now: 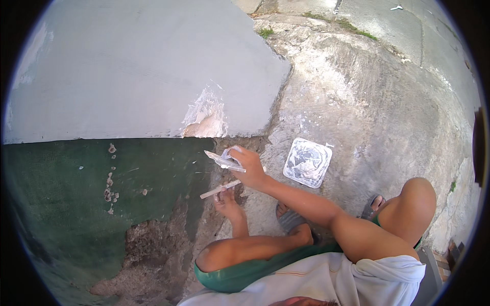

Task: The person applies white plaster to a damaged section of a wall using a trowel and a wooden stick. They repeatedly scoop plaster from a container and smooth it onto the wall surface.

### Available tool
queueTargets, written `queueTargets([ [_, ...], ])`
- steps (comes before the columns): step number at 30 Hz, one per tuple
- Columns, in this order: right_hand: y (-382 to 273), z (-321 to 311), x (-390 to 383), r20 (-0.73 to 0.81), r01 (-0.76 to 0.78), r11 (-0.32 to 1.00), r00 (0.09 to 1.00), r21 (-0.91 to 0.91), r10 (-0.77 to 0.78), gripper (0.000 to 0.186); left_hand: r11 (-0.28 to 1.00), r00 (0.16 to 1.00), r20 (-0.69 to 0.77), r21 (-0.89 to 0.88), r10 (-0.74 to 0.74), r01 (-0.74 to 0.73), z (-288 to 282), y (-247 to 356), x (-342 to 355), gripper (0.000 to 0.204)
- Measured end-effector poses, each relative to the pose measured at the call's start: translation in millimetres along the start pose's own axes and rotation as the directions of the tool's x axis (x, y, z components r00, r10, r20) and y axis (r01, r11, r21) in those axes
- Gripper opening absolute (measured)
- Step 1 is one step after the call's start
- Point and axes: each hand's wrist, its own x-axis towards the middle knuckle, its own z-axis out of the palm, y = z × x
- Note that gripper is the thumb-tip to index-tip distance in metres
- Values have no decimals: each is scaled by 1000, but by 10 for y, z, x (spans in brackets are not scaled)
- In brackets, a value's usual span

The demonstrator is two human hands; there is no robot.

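My right hand (250, 167) is closed round a flat, pale spreader (224, 161) smeared with white paste, its pointed end toward the wall. Just below it, my left hand (228, 200) grips a narrow, flat tan strip (219, 189), seen nearly edge-on; part of it passes behind the right hand. Beyond both hands, a rough patch of whitish filler (206, 120) lies on the lower edge of the grey wall (132, 71). A white square lid or shallow tray (308, 162), coated with white and grey paste, rests on the ground to the right.
Below the grey surface runs a dark green wall section (158, 173) with chipped spots and a large bare, crumbling area (153, 250). Rough concrete ground (377, 143) spreads to the right. My sandalled foot (291, 219) is close to the tray. Grass tufts (352, 28) line a crack at the back.
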Motion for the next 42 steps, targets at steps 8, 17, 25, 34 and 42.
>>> queueTargets([
  [8,122,-565,128,-7,-287,947,957,144,291,39,997,997,-71,78,33,-27,156,234,5,21],
  [17,70,-1005,267,-52,-448,654,801,610,597,31,938,949,-30,163,314,-306,523,1337,146,21],
  [25,-103,-789,454,-127,-252,704,890,664,437,31,789,821,336,268,462,-553,764,2872,33,19],
  [34,131,-496,766,-51,120,958,993,261,-110,19,551,739,440,493,509,-673,1009,3380,-216,19],
  [42,320,-459,675,-111,-79,832,980,550,166,25,700,807,252,403,534,-589,1081,3144,-459,19],
])
